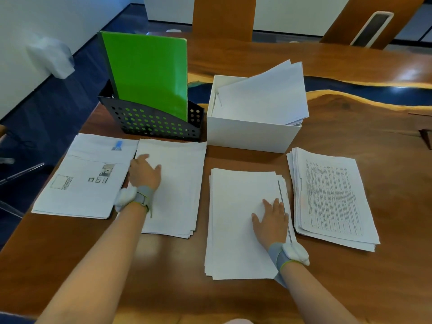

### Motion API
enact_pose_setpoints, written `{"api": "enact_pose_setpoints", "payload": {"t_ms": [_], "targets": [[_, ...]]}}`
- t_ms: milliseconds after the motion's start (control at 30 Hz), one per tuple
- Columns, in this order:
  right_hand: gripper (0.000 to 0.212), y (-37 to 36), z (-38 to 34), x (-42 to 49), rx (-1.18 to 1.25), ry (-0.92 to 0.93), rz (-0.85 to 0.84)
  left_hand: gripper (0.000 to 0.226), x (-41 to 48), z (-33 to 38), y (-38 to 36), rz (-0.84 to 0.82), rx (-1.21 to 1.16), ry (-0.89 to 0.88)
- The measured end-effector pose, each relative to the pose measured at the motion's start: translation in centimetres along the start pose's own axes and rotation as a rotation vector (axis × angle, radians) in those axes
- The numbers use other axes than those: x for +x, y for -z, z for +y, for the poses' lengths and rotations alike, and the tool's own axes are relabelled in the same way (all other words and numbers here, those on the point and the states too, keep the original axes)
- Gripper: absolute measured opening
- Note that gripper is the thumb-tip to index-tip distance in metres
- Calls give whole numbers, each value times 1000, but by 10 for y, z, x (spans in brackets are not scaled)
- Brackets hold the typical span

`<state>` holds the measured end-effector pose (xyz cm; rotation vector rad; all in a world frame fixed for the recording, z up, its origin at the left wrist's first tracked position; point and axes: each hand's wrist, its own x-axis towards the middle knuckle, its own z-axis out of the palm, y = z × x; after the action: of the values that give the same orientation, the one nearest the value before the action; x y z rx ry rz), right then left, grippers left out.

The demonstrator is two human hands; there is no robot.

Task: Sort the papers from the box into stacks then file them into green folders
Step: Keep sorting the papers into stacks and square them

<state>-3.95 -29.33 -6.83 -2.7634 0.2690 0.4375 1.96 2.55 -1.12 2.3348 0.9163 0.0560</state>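
Note:
Several paper stacks lie on the wooden table [350, 288]. A stack with pictures [79, 181] is at the far left, a plain white stack [177, 183] lies beside it, another white stack [236, 220] sits right of centre, and a printed-table stack [332, 197] is at the far right. My left hand [145, 173] rests flat on the left edge of the second stack. My right hand [272, 220] presses flat on the third stack. The white box [252, 134] behind holds more papers [264, 94]. Green folders [149, 76] stand in a black perforated holder [152, 122].
The table's left edge runs diagonally past the picture stack, with dark floor beyond. A blue resin strip [364, 92] crosses the table behind the box. Wooden chair backs [223, 17] stand at the far side.

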Motion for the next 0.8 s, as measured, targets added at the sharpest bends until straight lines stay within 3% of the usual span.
{"api": "enact_pose_setpoints", "payload": {"t_ms": [100, 200, 300, 400, 533, 667, 800], "targets": [[61, 9, 4, 6, 107, -83, 66, 32, -46, 12, -31, -179, -149, -162], [57, 15, 4, 9, 113, -107, 110, 21, -92, 18, -63, -369, -222, -106], [55, 19, 1, 11, 201, -151, 173, 35, -118, 16, -87, -490, -179, -67], [44, 23, 0, 15, 349, -201, 246, 36, -122, 13, -90, -447, -199, -60], [10, 24, 2, 17, 515, -209, 265, 16, -119, 14, -87, -406, -139, -110], [16, 23, -2, 18, 634, -152, 276, 19, -117, 12, -86, -345, -107, -111], [27, 26, -5, 22, 834, -216, 214, 43, -119, 10, -87, -434, -166, -109]]}}
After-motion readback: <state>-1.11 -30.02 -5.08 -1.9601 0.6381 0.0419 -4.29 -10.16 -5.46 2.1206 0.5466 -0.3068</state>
